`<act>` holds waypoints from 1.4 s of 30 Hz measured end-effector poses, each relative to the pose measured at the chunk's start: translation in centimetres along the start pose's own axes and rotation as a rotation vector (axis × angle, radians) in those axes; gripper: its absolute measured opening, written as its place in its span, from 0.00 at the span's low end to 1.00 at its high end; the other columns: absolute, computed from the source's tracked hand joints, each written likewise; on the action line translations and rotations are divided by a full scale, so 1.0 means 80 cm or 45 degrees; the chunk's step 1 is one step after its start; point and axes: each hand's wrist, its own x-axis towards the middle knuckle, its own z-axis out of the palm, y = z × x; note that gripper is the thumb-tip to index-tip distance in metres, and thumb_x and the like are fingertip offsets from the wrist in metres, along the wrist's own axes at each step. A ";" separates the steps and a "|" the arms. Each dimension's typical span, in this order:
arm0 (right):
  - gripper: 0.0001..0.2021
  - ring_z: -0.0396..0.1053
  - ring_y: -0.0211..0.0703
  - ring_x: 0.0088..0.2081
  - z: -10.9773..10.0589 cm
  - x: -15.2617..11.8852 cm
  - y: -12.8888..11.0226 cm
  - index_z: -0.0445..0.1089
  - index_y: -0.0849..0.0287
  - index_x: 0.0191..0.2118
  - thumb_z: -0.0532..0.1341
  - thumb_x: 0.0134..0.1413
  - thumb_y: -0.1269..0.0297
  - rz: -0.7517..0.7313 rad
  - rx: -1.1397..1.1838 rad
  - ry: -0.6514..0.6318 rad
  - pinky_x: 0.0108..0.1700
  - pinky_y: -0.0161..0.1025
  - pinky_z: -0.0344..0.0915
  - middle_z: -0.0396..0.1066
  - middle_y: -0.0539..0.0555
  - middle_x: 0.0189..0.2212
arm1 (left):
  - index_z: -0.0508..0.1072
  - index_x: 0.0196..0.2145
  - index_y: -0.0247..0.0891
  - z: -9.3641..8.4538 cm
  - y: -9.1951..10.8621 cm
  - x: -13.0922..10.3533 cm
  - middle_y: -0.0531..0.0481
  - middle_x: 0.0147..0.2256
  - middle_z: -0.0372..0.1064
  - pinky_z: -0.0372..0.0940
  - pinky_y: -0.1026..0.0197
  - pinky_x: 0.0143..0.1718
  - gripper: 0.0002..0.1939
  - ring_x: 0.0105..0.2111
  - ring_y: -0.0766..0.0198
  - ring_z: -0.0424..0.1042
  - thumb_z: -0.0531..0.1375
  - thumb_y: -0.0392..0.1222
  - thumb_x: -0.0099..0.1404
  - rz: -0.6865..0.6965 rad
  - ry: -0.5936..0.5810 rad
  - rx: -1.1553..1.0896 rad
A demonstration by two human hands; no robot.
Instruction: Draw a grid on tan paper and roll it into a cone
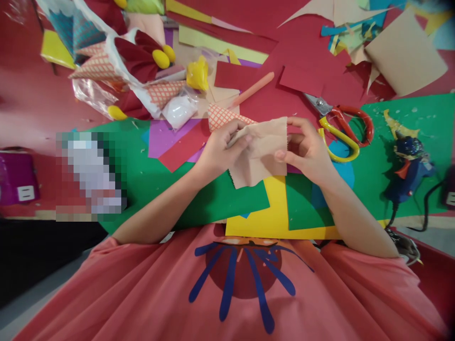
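A beige piece of fabric [263,156] with zigzag-cut edges is stretched between both hands over the green sheets. My left hand [225,149] is closed on its left side, thumb lying across the front. At the right edge, my right hand [307,151] pinches it, the thumb in front and the other fingers partly behind. An orange-and-white checked piece [223,117] shows just beyond my left hand; I cannot tell whether it joins the beige fabric. Scissors [341,125] with red and yellow handles lie beyond my right hand.
A blue glue gun [408,175] with a cord rests at the right. Checked cones [97,61] with white trim and a bag of white filling [181,110] lie upper left. Scraps and a beige sheet [405,52] cover the back right. Green sheet [142,161] lies beneath.
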 end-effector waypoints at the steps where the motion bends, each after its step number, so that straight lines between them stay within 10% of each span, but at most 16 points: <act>1: 0.29 0.75 0.43 0.37 0.000 0.000 0.001 0.59 0.50 0.53 0.68 0.47 0.49 0.007 0.018 -0.028 0.36 0.40 0.74 0.73 0.48 0.35 | 0.65 0.33 0.39 0.000 -0.002 0.000 0.54 0.30 0.68 0.66 0.65 0.35 0.06 0.32 0.67 0.69 0.55 0.43 0.66 0.005 0.020 0.010; 11: 0.19 0.67 0.38 0.27 -0.025 0.005 -0.011 0.64 0.53 0.50 0.65 0.53 0.60 0.068 -0.139 0.020 0.28 0.37 0.69 0.66 0.46 0.25 | 0.67 0.40 0.39 -0.011 -0.011 0.000 0.58 0.25 0.62 0.60 0.68 0.26 0.07 0.22 0.72 0.64 0.58 0.43 0.65 -0.073 0.071 0.189; 21: 0.16 0.72 0.43 0.35 -0.041 -0.018 -0.020 0.67 0.54 0.50 0.59 0.55 0.70 -0.011 -0.671 -0.003 0.36 0.40 0.70 0.74 0.52 0.34 | 0.66 0.50 0.38 -0.027 0.023 -0.003 0.58 0.24 0.68 0.59 0.66 0.26 0.19 0.25 0.66 0.70 0.62 0.39 0.61 -0.177 -0.326 0.722; 28: 0.13 0.71 0.42 0.29 -0.047 -0.037 -0.029 0.69 0.53 0.47 0.57 0.57 0.71 -0.063 -0.989 0.019 0.30 0.38 0.65 0.75 0.52 0.31 | 0.71 0.45 0.33 -0.020 0.027 -0.034 0.42 0.42 0.75 0.70 0.57 0.43 0.12 0.45 0.55 0.75 0.52 0.41 0.71 0.375 -0.240 1.067; 32: 0.08 0.72 0.46 0.33 -0.042 -0.045 -0.026 0.71 0.52 0.43 0.57 0.60 0.65 -0.146 -1.086 0.230 0.35 0.43 0.68 0.75 0.54 0.33 | 0.62 0.60 0.31 -0.004 0.018 -0.056 0.38 0.61 0.61 0.61 0.49 0.61 0.21 0.61 0.52 0.62 0.52 0.41 0.72 0.653 -0.529 0.977; 35: 0.09 0.73 0.47 0.38 -0.030 -0.052 -0.027 0.71 0.52 0.41 0.55 0.63 0.60 -0.190 -0.883 0.380 0.43 0.46 0.70 0.75 0.56 0.38 | 0.62 0.60 0.33 -0.003 0.009 -0.065 0.39 0.63 0.58 0.59 0.48 0.63 0.21 0.64 0.52 0.58 0.52 0.41 0.72 0.611 -0.592 0.994; 39: 0.11 0.76 0.43 0.40 -0.013 -0.054 -0.022 0.68 0.54 0.46 0.55 0.63 0.56 0.020 -0.156 -0.113 0.41 0.44 0.75 0.76 0.55 0.41 | 0.63 0.60 0.34 -0.014 0.005 -0.068 0.39 0.63 0.58 0.59 0.47 0.63 0.21 0.64 0.52 0.58 0.52 0.43 0.72 0.620 -0.652 1.010; 42: 0.13 0.73 0.47 0.51 -0.012 -0.051 -0.015 0.65 0.53 0.51 0.55 0.64 0.58 -0.004 -0.278 0.025 0.49 0.49 0.74 0.72 0.58 0.50 | 0.63 0.60 0.31 -0.019 0.003 -0.069 0.37 0.63 0.58 0.59 0.48 0.63 0.22 0.64 0.52 0.58 0.53 0.43 0.72 0.660 -0.675 1.017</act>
